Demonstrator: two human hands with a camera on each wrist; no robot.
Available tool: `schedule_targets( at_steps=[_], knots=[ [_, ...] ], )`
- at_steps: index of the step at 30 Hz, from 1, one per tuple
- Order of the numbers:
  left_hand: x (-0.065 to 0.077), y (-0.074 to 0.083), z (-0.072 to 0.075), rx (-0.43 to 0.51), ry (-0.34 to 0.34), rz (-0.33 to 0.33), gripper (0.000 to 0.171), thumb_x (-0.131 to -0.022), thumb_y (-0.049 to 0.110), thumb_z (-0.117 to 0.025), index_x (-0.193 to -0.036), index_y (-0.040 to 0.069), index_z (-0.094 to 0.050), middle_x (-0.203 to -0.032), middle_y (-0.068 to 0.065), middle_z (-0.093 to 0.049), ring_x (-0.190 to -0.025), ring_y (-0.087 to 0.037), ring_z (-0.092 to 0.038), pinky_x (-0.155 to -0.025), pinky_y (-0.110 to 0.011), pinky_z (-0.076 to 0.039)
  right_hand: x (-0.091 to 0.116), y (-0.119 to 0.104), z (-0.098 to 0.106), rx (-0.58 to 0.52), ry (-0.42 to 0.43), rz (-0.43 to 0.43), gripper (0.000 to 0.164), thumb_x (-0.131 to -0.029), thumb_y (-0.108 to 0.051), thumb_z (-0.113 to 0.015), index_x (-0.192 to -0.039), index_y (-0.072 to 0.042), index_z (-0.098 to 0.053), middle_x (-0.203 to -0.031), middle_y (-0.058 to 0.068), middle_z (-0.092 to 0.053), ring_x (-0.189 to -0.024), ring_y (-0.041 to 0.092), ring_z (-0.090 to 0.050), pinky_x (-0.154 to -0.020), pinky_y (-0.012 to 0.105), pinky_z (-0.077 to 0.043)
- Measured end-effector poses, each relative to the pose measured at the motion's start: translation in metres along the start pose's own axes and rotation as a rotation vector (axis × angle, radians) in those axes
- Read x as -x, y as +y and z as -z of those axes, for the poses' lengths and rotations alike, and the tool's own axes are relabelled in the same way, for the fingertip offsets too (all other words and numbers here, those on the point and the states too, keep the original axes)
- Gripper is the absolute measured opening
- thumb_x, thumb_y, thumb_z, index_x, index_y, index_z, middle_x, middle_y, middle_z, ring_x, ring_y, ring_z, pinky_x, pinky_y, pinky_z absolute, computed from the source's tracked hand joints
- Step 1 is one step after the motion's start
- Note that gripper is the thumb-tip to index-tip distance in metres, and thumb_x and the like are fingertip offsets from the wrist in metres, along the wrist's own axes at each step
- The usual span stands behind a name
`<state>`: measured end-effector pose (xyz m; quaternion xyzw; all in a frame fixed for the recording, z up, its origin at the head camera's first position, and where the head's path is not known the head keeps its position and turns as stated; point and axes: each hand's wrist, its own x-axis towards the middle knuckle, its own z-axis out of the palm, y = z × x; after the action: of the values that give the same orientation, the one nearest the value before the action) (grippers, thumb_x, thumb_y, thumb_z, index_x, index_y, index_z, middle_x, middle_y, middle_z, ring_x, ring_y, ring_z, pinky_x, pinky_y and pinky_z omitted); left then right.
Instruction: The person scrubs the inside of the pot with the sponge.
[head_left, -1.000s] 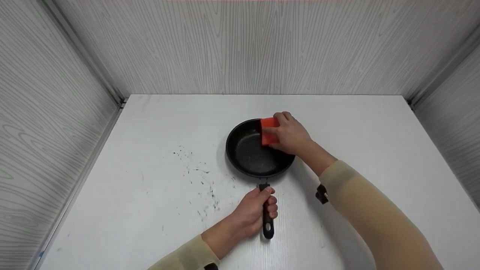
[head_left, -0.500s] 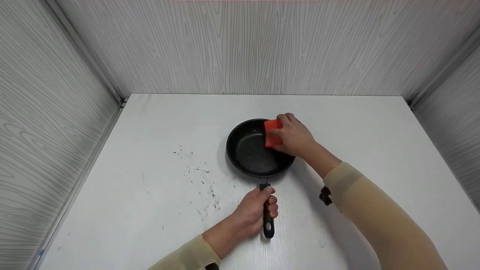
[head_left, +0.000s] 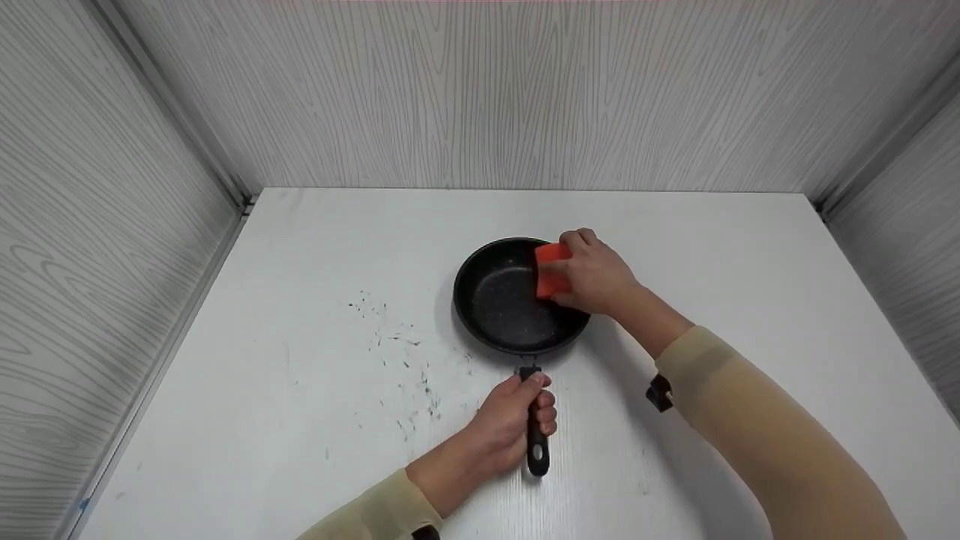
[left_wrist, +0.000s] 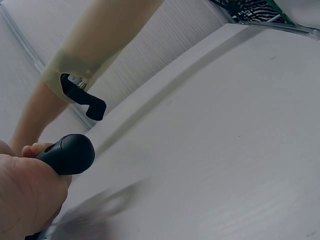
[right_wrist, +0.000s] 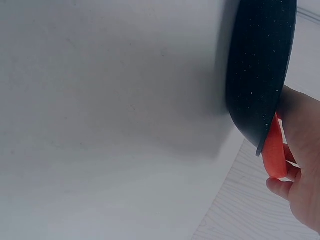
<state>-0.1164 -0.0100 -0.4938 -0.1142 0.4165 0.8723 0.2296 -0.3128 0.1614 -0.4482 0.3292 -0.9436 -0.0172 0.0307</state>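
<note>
A black frying pan (head_left: 502, 315) with a speckled inside is at the middle of the table in the head view. My left hand (head_left: 501, 426) grips its black handle (head_left: 537, 450), thumb lying along the top; the rounded handle end also shows in the left wrist view. My right hand (head_left: 596, 274) pinches an orange-red sponge (head_left: 553, 277) against the inner right wall of the pan. From the right wrist camera the sponge (right_wrist: 274, 155) looks slightly bent and reaches past the pan's rim, and the pan's dark underside (right_wrist: 260, 65) faces the view. Part of the sponge is hidden by my fingers.
Dark smudges (head_left: 405, 360) mark the white table (head_left: 300, 240) left of the pan. Pale wood-grain panels (head_left: 487, 90) rise behind it and on both sides. A patterned dark and green item (left_wrist: 255, 10) shows at the table's edge in the left wrist view.
My right hand and the sponge have slid a little to the right and towards me along the pan's inside. The left hand and the pan have hardly moved.
</note>
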Motion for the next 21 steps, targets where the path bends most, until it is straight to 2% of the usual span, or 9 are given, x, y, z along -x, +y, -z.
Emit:
schedule_targets(
  at_steps=[10, 21],
  knots=[
    [0.0, -0.001, 0.0, -0.002, 0.001, -0.013, 0.011, -0.115, 0.014, -0.046, -0.11, 0.005, -0.049, -0.077, -0.001, -0.045, -0.063, -0.01, -0.04, -0.056, -0.022, -0.037, 0.007, -0.002, 0.008, 0.041, -0.051, -0.001, 0.049, -0.091, -0.044, -0.083, -0.134, -0.023, -0.074, -0.136, 0.024, -0.052, -0.131, 0.043, -0.046, -0.105, 0.055, -0.052],
    [0.001, -0.001, -0.001, -0.016, 0.008, -0.012, 0.011, -0.115, 0.014, -0.046, -0.109, 0.005, -0.049, -0.077, -0.001, -0.045, -0.063, -0.01, -0.039, -0.057, -0.022, -0.037, 0.017, -0.003, 0.014, 0.026, -0.084, 0.007, 0.045, -0.091, -0.047, -0.082, -0.128, -0.022, -0.078, -0.134, 0.024, -0.055, -0.129, 0.043, -0.048, -0.101, 0.056, -0.053]
  ],
)
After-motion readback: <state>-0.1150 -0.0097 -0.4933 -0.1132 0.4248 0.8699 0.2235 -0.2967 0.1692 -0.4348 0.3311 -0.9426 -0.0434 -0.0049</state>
